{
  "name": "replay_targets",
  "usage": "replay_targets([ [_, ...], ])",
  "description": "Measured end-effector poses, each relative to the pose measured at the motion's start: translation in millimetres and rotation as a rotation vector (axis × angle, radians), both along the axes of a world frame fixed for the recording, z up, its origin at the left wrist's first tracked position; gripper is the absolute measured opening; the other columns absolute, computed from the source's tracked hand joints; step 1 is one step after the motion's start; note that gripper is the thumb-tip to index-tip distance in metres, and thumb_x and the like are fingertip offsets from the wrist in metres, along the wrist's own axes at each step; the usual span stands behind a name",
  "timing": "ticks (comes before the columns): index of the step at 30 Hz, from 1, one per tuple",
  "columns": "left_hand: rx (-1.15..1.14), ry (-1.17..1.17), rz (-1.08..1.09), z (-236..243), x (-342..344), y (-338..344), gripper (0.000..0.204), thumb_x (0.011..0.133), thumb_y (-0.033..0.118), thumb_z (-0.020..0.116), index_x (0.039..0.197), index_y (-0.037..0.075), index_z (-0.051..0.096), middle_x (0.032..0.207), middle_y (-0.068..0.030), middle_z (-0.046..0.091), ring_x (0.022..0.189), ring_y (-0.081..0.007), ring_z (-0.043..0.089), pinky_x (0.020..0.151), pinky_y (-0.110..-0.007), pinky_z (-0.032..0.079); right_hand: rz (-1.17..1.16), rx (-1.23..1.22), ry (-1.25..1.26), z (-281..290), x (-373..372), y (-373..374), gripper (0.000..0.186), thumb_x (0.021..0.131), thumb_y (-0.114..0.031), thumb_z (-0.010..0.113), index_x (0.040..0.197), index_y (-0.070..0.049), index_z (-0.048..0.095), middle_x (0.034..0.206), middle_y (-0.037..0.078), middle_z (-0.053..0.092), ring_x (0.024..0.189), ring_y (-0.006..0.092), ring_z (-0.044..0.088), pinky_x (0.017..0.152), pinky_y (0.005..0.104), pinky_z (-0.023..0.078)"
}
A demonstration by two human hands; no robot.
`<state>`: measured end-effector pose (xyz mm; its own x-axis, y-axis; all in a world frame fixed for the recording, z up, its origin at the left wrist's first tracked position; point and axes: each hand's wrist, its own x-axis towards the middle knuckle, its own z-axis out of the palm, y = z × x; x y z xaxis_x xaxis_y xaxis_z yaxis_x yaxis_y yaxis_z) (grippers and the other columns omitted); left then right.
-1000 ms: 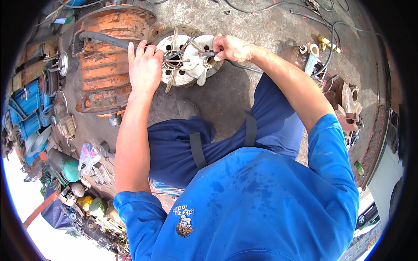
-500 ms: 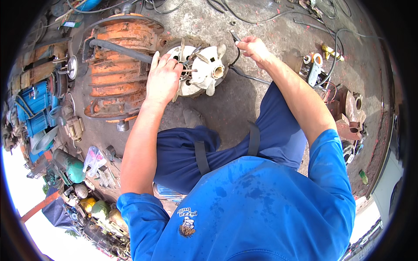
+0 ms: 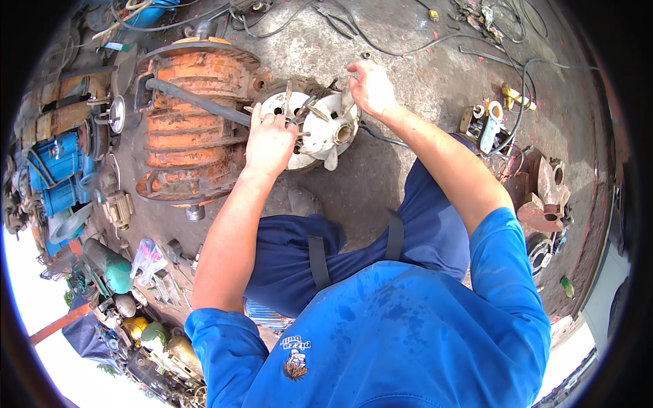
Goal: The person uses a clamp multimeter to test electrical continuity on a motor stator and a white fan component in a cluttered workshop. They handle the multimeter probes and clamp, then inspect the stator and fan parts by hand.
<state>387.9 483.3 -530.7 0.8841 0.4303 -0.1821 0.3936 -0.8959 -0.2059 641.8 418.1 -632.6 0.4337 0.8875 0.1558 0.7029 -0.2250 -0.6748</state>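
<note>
My left hand lies at the left side of two white cast pieces with vanes and holes, its fingers curled near a thin lead and the end of a thick grey cable; what they hold is hidden. The cable runs across a rusty orange ribbed housing to the left. My right hand is closed at the upper right of the white pieces; what is in it is too unclear to name. A dark cable runs out rightward below it.
Blue motors, a green cylinder and mixed parts crowd the left. On the right are a white-handled tool, a yellow tool and rusty metal pieces. Loose cables lie along the top of the concrete floor.
My right hand lifted away from the white pieces with a dark lead, then moved up and slightly left. The view shifted, with the housing and left hand now lower and further right in it.
</note>
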Motion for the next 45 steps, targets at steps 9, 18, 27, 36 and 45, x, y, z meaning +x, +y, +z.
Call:
replay_targets([
  [9,-0.011,-0.016,0.036,-2.3,8.5,4.6,0.010,0.086,0.012,0.060,0.088,0.010,0.070,0.087,-0.0099,0.062,0.100,-0.0281,0.064,0.114,-0.056,0.034,0.522,-0.412,-0.197,27.7,-32.7,7.7,0.037,0.084,-0.015,0.060,0.120,-0.012,0.065,0.121,0.011,0.064,0.124,0.0322,0.055,0.106,0.0426,0.043],
  [18,-0.026,-0.015,0.037,-13.9,3.1,6.5,0.009,0.084,0.011,0.061,0.089,0.010,0.069,0.089,-0.0096,0.063,0.099,-0.0281,0.063,0.113,-0.055,0.034,0.902,-0.364,0.142,42.4,3.9,-57.4,0.017,0.075,-0.006,0.067,0.092,-0.008,0.063,0.081,0.012,0.065,0.092,0.0363,0.064,0.086,0.0449,0.049],
  [27,-0.009,-0.022,0.019,-14.7,7.6,7.2,0.006,0.083,0.013,0.065,0.088,0.010,0.068,0.089,-0.0089,0.062,0.098,-0.0261,0.063,0.113,-0.054,0.034,1.161,-0.485,-0.031,45.3,-43.9,-146.2,0.020,0.080,-0.012,0.062,0.099,-0.013,0.068,0.091,0.009,0.071,0.093,0.0322,0.068,0.090,0.0433,0.049],
  [36,-0.009,-0.012,0.019,-13.7,7.2,6.8,0.006,0.082,0.014,0.066,0.087,0.010,0.068,0.090,-0.0084,0.061,0.100,-0.0258,0.063,0.114,-0.053,0.033,1.187,-0.695,-0.077,12.2,-61.2,-148.5,0.019,0.081,-0.013,0.063,0.098,-0.014,0.071,0.097,0.010,0.073,0.098,0.0330,0.068,0.085,0.0454,0.052],
  [45,-0.056,-0.052,0.023,-2.4,6.0,3.4,0.008,0.080,0.012,0.069,0.088,0.011,0.068,0.089,-0.0077,0.061,0.100,-0.0252,0.063,0.114,-0.055,0.033,0.533,-0.190,0.062,35.4,-44.2,-62.3,0.037,0.089,-0.010,0.063,0.125,-0.004,0.059,0.127,0.015,0.060,0.121,0.0358,0.054,0.104,0.0435,0.046],
])
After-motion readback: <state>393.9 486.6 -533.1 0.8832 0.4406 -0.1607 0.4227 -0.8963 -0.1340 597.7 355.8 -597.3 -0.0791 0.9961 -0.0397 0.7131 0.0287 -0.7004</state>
